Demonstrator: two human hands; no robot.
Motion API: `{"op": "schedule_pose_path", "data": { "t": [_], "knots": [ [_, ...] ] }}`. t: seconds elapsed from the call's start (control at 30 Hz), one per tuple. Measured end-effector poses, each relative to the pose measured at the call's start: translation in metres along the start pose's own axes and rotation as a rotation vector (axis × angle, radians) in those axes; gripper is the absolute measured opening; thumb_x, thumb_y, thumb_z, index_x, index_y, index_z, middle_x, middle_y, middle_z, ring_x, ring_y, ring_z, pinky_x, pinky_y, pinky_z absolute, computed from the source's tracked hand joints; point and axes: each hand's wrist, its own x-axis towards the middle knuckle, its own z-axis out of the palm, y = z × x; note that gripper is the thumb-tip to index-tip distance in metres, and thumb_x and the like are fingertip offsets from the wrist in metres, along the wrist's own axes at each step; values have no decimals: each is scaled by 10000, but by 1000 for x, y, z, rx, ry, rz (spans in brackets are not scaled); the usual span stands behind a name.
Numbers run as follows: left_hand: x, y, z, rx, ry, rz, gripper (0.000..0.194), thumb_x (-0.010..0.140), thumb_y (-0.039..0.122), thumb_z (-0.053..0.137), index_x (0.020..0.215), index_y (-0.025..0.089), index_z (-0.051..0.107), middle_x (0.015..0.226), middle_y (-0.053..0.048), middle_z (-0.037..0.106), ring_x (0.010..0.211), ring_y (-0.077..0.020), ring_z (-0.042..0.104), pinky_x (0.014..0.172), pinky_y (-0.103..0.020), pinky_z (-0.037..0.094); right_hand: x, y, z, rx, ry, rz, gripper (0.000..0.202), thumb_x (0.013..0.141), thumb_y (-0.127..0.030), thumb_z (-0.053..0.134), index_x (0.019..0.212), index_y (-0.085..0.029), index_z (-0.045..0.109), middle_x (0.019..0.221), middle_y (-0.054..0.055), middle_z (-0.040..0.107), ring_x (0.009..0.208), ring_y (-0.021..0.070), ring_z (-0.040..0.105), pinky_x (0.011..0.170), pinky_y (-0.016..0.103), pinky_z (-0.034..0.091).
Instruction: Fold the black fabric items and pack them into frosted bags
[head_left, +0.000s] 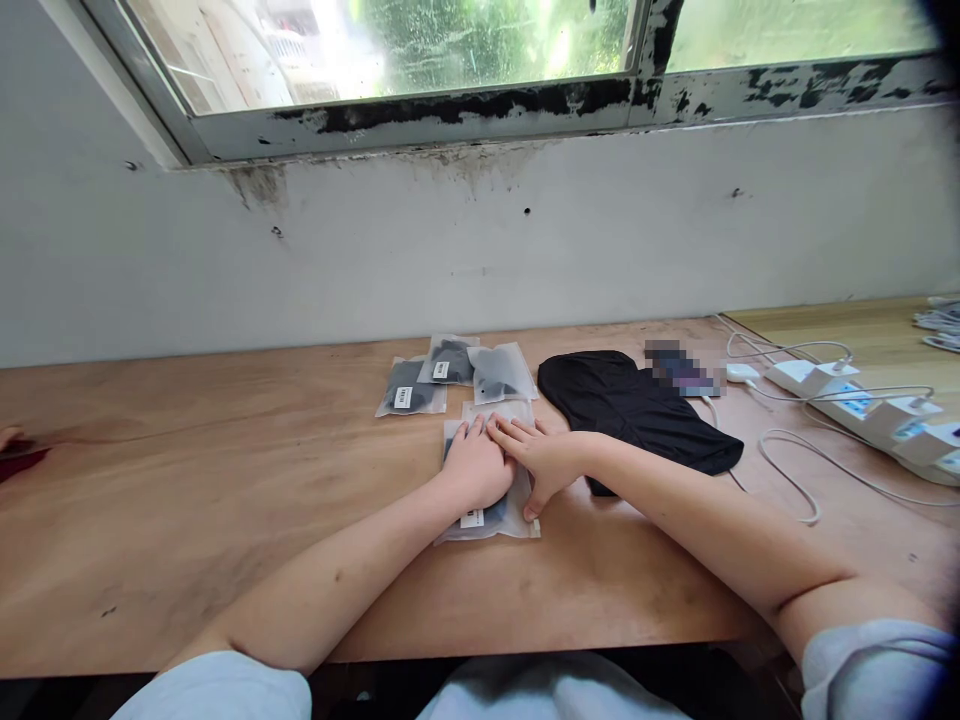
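Observation:
My left hand [478, 468] lies on a frosted plastic bag [525, 522] with dark folded contents and a white label near its lower edge. Beside it, my right hand [551, 460] rests on the same bag, fingers stretched towards the left hand and touching it, thumb near the bag's right edge. Both palms face down and cover most of the bag. Just beyond, the pale edge of another bag [517, 410] shows. To the right of my hands a black cloth garment [637, 410] is spread on the wooden table [300, 480].
Farther back lie three more frosted bags, a left one [420, 400], a middle one [454, 352] and a right one [504, 370]. A blurred-out phone [686, 372], white cables [802, 495] and a power strip [892, 425] occupy the right. Another person's hand [9, 437] shows at the left edge.

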Motion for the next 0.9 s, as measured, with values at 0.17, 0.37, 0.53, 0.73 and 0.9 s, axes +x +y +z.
{"op": "schedule_pose_path", "data": {
  "t": [0.17,0.37,0.53,0.73,0.9],
  "knots": [
    [2,-3,-5,-4,27,-28,653,949,438,409,1540,162,394,1588,-150,385,1480,-326,325,1208,-491,223,-1,2,-5,13,-17,-1,1595,503,-557,896,1567,-169,-227,1633,231,-181,1525,421,-87,1185,646,-40],
    [2,-8,-17,64,84,-97,564,949,444,393,1371,103,550,1431,-209,545,1339,-345,487,1100,-498,355,-3,10,-5,-41,-28,-28,1597,488,-595,886,1581,-72,-154,1636,285,-77,1528,432,-11,1207,606,-19],
    [-3,-2,-20,107,124,-92,511,931,460,440,1274,115,596,1259,-204,632,1185,-363,568,1012,-510,400,-4,12,-5,-101,-81,-28,1643,434,-652,886,1588,-55,-120,1645,278,-19,1529,431,27,1225,559,-25],
    [5,-11,-22,35,82,-119,354,951,329,391,1045,140,676,1110,-194,679,1070,-341,630,915,-463,453,-9,12,-11,-32,-51,-95,1566,435,-508,937,1613,-77,0,1653,250,79,1527,398,136,1252,485,76],
    [14,-31,-39,-212,13,-103,282,953,256,390,876,186,652,933,-135,710,865,-273,665,772,-360,457,-21,-9,-17,93,64,-85,1275,733,-715,708,1621,-99,31,1667,195,46,1539,360,91,1245,461,190]
  ]
}}
